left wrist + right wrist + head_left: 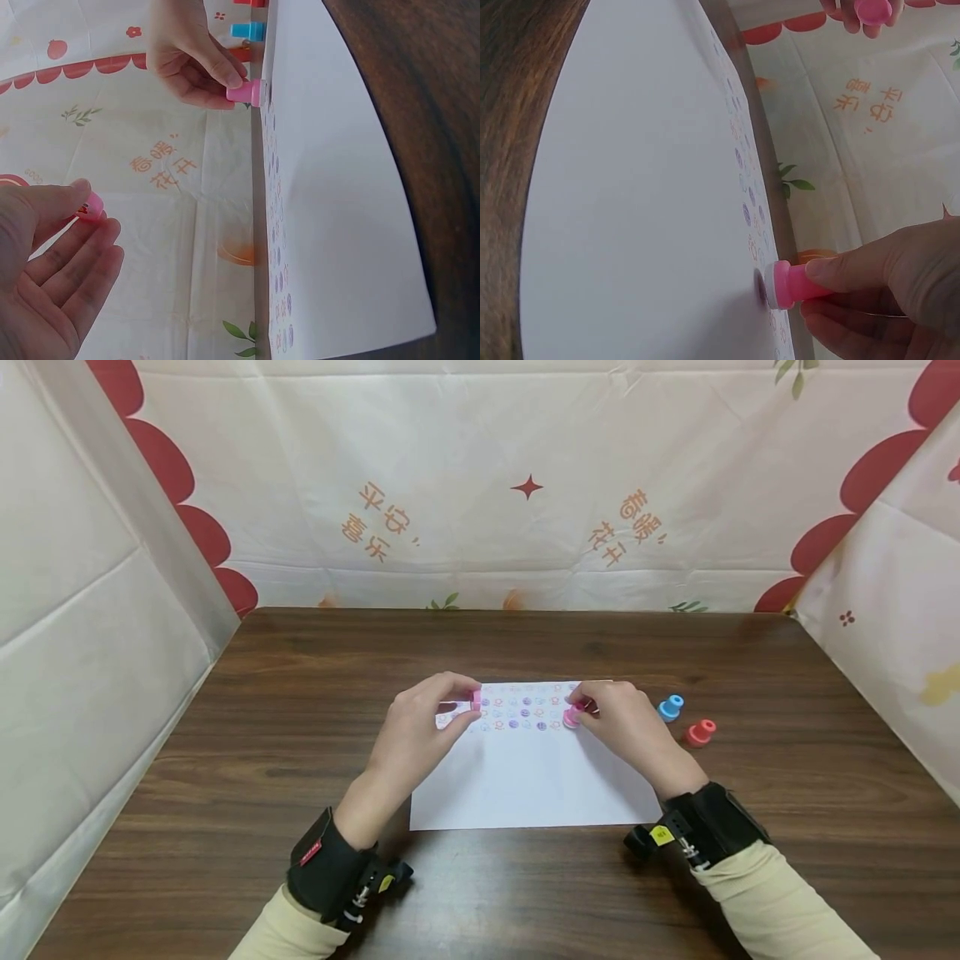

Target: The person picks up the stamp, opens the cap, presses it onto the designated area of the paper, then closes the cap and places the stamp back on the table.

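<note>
Near the right part of a white paper sheet, my right hand pinches a pink stamp between thumb and fingers. Its white-rimmed end faces the sheet, right at the printed rows in the right wrist view. Above the sheet's left side, my left hand holds a small pink cap between thumb and fingertips, with the other fingers spread. Rows of small purple, red and blue stamped marks run across the far part of the paper.
Right of the sheet, a blue stamp and a red stamp stand on the brown wooden table. A white patterned cloth walls in the back and sides. Black straps with cameras circle both wrists.
</note>
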Tool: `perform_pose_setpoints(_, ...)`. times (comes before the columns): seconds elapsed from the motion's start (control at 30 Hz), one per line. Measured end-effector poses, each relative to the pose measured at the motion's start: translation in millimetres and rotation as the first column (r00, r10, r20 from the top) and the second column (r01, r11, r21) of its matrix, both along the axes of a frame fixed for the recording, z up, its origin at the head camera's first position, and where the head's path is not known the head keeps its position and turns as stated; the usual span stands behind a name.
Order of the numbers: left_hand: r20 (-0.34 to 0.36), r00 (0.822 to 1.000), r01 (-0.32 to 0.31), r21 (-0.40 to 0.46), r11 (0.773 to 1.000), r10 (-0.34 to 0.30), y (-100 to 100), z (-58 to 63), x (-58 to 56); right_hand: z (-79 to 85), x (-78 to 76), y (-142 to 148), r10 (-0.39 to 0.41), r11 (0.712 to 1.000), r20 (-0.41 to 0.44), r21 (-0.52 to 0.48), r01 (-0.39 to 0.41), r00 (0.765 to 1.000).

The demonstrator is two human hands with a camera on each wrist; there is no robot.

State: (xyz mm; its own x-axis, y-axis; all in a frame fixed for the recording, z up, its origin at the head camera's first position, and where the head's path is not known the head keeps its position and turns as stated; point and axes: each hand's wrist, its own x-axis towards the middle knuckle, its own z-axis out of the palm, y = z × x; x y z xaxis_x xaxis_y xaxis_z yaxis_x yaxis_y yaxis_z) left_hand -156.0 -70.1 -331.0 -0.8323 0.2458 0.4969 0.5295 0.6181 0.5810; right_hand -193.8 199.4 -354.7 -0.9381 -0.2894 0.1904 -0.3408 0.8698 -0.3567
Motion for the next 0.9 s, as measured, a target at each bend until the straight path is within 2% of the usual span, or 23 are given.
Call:
perform_pose_setpoints(0.47, 0.011, 1.0, 0.0, -0.009, 1.0, 0.0, 0.9, 1.0, -1.7, -2.2, -1.7, -0.7, -0.006, 0.999, 0.007, 0.052, 0.005, 1.0)
perform_pose_setpoints(0.9, -0.011, 1.0, -0.006, -0.018, 1.0, 0.006, -0.1, 2.8, -1.6, -3.5, -3.0, -1.5, 0.051, 0.994, -0.071, 0.096, -0.044, 0.996)
